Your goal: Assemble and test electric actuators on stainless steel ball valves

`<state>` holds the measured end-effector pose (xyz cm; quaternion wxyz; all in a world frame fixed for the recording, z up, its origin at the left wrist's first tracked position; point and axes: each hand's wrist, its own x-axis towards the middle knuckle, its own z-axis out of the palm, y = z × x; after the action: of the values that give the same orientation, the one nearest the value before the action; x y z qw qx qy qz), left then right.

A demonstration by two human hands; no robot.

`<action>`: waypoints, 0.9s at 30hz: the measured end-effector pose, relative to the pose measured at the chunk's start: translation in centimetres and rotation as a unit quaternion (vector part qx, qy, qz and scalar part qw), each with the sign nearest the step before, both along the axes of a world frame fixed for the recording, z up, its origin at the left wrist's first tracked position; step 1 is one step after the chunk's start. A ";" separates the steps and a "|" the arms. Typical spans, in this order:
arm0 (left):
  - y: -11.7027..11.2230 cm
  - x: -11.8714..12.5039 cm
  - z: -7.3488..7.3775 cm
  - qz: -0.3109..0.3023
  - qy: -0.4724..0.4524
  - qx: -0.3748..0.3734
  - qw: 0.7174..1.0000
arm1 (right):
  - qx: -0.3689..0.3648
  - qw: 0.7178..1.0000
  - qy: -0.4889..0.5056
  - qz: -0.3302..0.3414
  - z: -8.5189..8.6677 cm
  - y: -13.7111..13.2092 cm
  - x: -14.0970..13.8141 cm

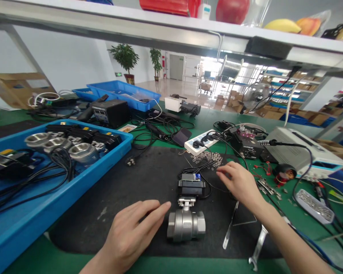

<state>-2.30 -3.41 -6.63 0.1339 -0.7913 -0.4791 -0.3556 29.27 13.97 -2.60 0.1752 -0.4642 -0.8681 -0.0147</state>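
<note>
A steel ball valve (185,225) with a black electric actuator (191,187) on top stands on the black mat. My left hand (135,228) is beside the valve, its fingers stretched toward the metal body and holding nothing. Further back on the right, my right hand (241,184) is over the mat next to a scatter of small metal washers (215,159). Its fingertips are drawn together; whatever may be between them is too small to make out. A black cable (207,192) loops behind the actuator.
At left stands a blue tray (111,154) with more valves and cables. A white power strip (201,142) lies behind the washers. Tweezers (230,228) and an open-ended wrench (257,247) rest on the right, near a small tray of parts (314,205). A shelf (165,26) spans overhead.
</note>
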 end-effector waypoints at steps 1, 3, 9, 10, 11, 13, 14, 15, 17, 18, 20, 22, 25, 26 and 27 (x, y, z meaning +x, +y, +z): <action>-0.1 0.0 -0.7 0.016 -0.018 0.003 1.000 | -0.009 0.999 -0.020 -0.029 -0.1 1.5 0.1; -0.2 0.0 -1.7 0.035 -0.034 -0.008 0.999 | -0.032 0.995 -0.065 -0.061 -0.5 3.9 0.0; -0.2 -0.3 -2.1 0.040 -0.045 -0.025 0.998 | -0.080 0.981 -0.152 -0.092 -2.0 5.8 -1.2; -0.3 -0.2 -2.0 0.039 -0.047 -0.026 0.998 | -0.085 0.979 -0.156 -0.096 -2.1 5.8 -1.3; -0.3 -0.2 -2.0 0.039 -0.049 -0.027 0.998 | -0.089 0.978 -0.159 -0.100 -2.2 5.8 -1.3; -0.3 -0.1 -1.9 0.046 -0.056 -0.031 0.997 | -0.094 0.976 -0.160 -0.111 -2.0 6.0 -1.2; -0.2 0.0 -1.8 0.050 -0.060 -0.033 0.996 | -0.092 0.976 -0.160 -0.120 -1.7 6.3 -1.2; -0.1 0.0 -1.8 0.053 -0.064 -0.035 0.996 | -0.087 0.975 -0.160 -0.128 -1.5 6.7 -1.2; 0.0 0.0 -1.8 0.054 -0.072 -0.040 0.995 | -0.077 0.973 -0.164 -0.142 -1.0 7.5 -1.3; 0.1 0.0 -1.8 0.054 -0.077 -0.042 0.995 | -0.076 0.972 -0.169 -0.145 -0.8 8.0 -1.4; 0.2 -0.1 -1.8 0.055 -0.084 -0.048 0.994 | -0.091 0.968 -0.184 -0.146 -0.5 9.0 -1.8; 0.2 -0.1 -1.9 0.057 -0.090 -0.051 0.993 | -0.121 0.961 -0.201 -0.148 -0.5 10.0 -2.1; 0.2 -0.2 -2.0 0.060 -0.094 -0.055 0.992 | -0.168 0.949 -0.218 -0.157 -0.7 11.2 -2.2; 0.2 -0.2 -2.0 0.061 -0.094 -0.058 0.992 | -0.183 0.945 -0.220 -0.159 -0.7 11.6 -2.2; 0.3 -0.2 -2.0 0.061 -0.093 -0.061 0.992 | -0.198 0.941 -0.221 -0.161 -0.8 11.9 -2.1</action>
<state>-2.45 -3.16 -8.62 0.0619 -0.7307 -0.5576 -0.3890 27.18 25.87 -3.36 -0.1210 -0.6081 -0.7841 0.0276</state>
